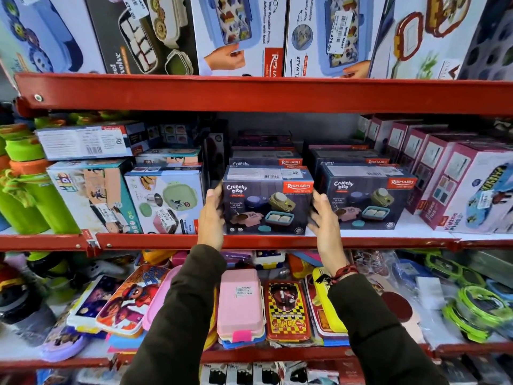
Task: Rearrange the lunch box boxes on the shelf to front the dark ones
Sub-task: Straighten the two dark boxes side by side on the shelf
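Note:
A dark "Crunchy Bite" lunch box box (266, 202) stands at the front edge of the middle red shelf (277, 241). My left hand (212, 215) presses its left side and my right hand (323, 218) its right side, so both hold it. A second dark box of the same kind (366, 200) stands just to its right. More dark boxes (265, 159) are lined up behind both. Light-coloured boxes (166, 201) stand to the left.
Pink and white boxes (466, 187) fill the right end of the shelf, green bottles (33, 195) the left end. The upper shelf carries large boxes (238, 34). Below lie loose lunch boxes, among them a pink one (240, 304).

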